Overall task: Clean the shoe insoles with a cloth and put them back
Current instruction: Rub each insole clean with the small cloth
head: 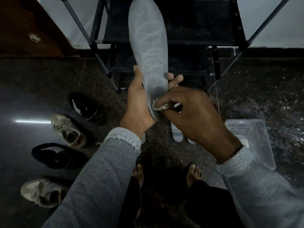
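**While one hand steadies the insole, the other works the cloth at its heel**

As the long grey foam insole (148,46) stands raised in front of the camera, toe end pointing away over the black metal shoe rack (197,30), the left hand (139,102) cradles it from beneath: thumb up along the left edge, fingertips (176,79) curling round the right edge. Pale looping marks run down the insole's face.

Down at the heel end, the right hand (194,112) pinches a small crumpled beige cloth (160,106) between thumb and curled fingers, and the cloth sits pressed against the insole's lower part. Both hands are closed around what they hold, close together, the right partly over the left's fingers. Frayed grey knitted sleeves (105,170) cover both forearms.

Beneath the hands, on the dark speckled stone floor (263,96), the ends of other pale grey insoles (176,134) poke out, mostly hidden by the right wrist. Just right of them lies a clear plastic tray (256,142).

Over on the left, four shoes line the floor in an alternating row: a black knitted sneaker with white stripes (83,107), an olive lace-up sneaker (69,130), a second black striped sneaker (52,155), and a second olive sneaker (41,191) nearest the camera. Bare feet (195,173) show at the bottom, between the sleeves.
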`<state>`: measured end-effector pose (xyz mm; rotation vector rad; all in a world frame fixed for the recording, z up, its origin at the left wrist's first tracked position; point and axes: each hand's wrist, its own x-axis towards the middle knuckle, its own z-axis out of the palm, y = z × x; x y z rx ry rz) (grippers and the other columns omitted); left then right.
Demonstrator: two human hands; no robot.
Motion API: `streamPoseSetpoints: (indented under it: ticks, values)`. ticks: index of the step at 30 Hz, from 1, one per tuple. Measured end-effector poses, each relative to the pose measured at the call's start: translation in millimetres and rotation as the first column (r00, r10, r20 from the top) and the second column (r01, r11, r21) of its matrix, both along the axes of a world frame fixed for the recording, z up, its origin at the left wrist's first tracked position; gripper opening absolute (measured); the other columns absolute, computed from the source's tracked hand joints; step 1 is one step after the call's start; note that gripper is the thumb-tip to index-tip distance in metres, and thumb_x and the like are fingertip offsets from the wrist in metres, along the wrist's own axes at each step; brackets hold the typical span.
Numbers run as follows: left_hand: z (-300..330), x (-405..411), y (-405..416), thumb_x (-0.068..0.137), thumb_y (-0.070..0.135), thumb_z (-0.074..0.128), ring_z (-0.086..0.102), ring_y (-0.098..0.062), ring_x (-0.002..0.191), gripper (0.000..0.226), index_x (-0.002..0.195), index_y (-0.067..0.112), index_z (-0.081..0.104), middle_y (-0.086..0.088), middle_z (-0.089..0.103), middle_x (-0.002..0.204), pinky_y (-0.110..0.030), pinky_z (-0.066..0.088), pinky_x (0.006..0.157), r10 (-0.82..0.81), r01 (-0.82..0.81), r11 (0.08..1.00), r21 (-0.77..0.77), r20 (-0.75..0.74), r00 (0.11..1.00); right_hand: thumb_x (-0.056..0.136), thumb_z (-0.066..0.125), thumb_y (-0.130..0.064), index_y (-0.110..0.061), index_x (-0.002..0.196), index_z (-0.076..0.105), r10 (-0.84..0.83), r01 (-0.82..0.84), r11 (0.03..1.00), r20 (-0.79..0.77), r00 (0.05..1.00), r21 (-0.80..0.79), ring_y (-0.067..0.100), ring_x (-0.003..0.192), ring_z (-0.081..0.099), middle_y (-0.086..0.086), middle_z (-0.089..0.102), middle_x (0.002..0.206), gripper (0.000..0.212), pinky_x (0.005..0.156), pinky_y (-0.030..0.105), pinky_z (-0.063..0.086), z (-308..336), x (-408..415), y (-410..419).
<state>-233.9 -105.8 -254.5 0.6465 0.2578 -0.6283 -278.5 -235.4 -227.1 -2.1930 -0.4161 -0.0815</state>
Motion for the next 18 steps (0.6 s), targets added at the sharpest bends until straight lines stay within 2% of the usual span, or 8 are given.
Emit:
streamPoseSetpoints:
  ticks: [2, 5, 7, 9, 12, 14, 15, 18]
  values:
    - [-2.6, 2.1, 1.5, 0.084, 0.08, 0.019, 0.065, -0.02, 0.094, 0.081, 0.1, 0.008, 0.053, -0.009, 0.064, 0.106, -0.036, 0.054, 0.088, -0.018, 0.017, 0.999, -0.05, -0.005, 1.0, 0.08, 0.067, -0.001, -0.011, 0.087, 0.076, -0.066, 0.065, 0.997, 0.019, 0.998, 0.031, 0.004, 0.086, 0.062, -0.001, 0.071, 0.089, 0.015, 0.078, 0.011, 0.048, -1.9, 1.0, -0.2]
    - [-0.9, 2.5, 2.6, 0.081, 0.077, 0.026, 0.065, -0.023, 0.1, 0.08, 0.106, 0.006, 0.053, -0.014, 0.068, 0.111, -0.038, 0.046, 0.1, -0.076, 0.078, 0.992, -0.103, 0.021, 0.997, 0.08, 0.065, -0.001, -0.009, 0.086, 0.075, -0.116, 0.116, 0.993, 0.052, 0.992, 0.0, 0.005, 0.085, 0.06, 0.001, 0.07, 0.09, 0.014, 0.08, 0.009, 0.046, -3.4, 1.8, -0.2]
    - [3.6, 0.6, -0.7, 0.087, 0.076, 0.02, 0.066, -0.023, 0.099, 0.08, 0.104, 0.006, 0.054, -0.014, 0.069, 0.105, -0.038, 0.048, 0.097, -0.069, 0.069, 0.993, -0.098, 0.007, 0.998, 0.079, 0.066, -0.003, -0.012, 0.086, 0.076, -0.059, 0.059, 0.998, 0.0, 0.998, -0.031, 0.005, 0.084, 0.062, -0.002, 0.071, 0.089, 0.015, 0.079, 0.013, 0.048, 0.0, 2.6, -2.3]
    - [7.3, -2.2, -3.1, 0.091, 0.073, 0.017, 0.064, -0.021, 0.097, 0.079, 0.098, 0.005, 0.055, -0.009, 0.068, 0.095, -0.034, 0.052, 0.093, 0.025, -0.025, 0.999, -0.021, -0.029, 0.999, 0.079, 0.069, -0.005, -0.015, 0.087, 0.077, 0.018, -0.02, 0.999, -0.074, 0.997, -0.026, 0.004, 0.082, 0.064, -0.006, 0.072, 0.087, 0.015, 0.077, 0.017, 0.051, 4.5, 1.8, -3.1]
    - [9.9, -3.7, -5.7, 0.094, 0.07, 0.021, 0.065, -0.023, 0.099, 0.076, 0.096, 0.003, 0.057, -0.007, 0.063, 0.09, -0.034, 0.053, 0.09, 0.124, -0.125, 0.992, -0.009, -0.033, 0.992, 0.079, 0.07, -0.002, -0.013, 0.087, 0.076, 0.039, -0.038, 0.999, -0.054, 0.998, 0.025, 0.006, 0.082, 0.064, -0.004, 0.071, 0.087, 0.015, 0.075, 0.022, 0.052, 5.5, -1.1, 1.1]
    - [12.6, -5.7, -7.5, 0.092, 0.072, 0.022, 0.064, -0.023, 0.099, 0.078, 0.097, 0.003, 0.059, -0.007, 0.062, 0.095, -0.037, 0.056, 0.087, 0.084, -0.086, 0.996, -0.036, -0.05, 0.995, 0.079, 0.069, -0.001, -0.012, 0.087, 0.076, -0.018, 0.018, 0.998, -0.016, 1.0, 0.058, 0.006, 0.084, 0.064, -0.001, 0.071, 0.087, 0.015, 0.08, 0.021, 0.051, 3.6, -0.8, 4.2]
    - [12.2, -6.3, -8.1, 0.09, 0.074, 0.023, 0.065, -0.023, 0.1, 0.081, 0.099, 0.003, 0.061, -0.008, 0.063, 0.098, -0.038, 0.055, 0.089, 0.061, -0.065, 0.997, -0.047, -0.071, 0.996, 0.08, 0.068, 0.0, -0.011, 0.087, 0.075, -0.056, 0.055, 0.996, 0.014, 0.998, 0.063, 0.007, 0.087, 0.064, 0.0, 0.071, 0.088, 0.015, 0.085, 0.021, 0.051, 2.4, -0.1, 4.8]
    - [12.3, -8.1, -10.1, 0.088, 0.075, 0.028, 0.066, -0.024, 0.101, 0.088, 0.095, 0.0, 0.073, -0.01, 0.069, 0.097, -0.04, 0.04, 0.109, 0.003, -0.016, 0.994, -0.106, -0.12, 0.993, 0.081, 0.066, 0.001, -0.009, 0.086, 0.075, -0.142, 0.142, 0.99, 0.038, 0.989, 0.026, 0.013, 0.099, 0.064, 0.003, 0.071, 0.092, 0.014, 0.099, 0.03, 0.047, 0.8, 2.2, 2.0]
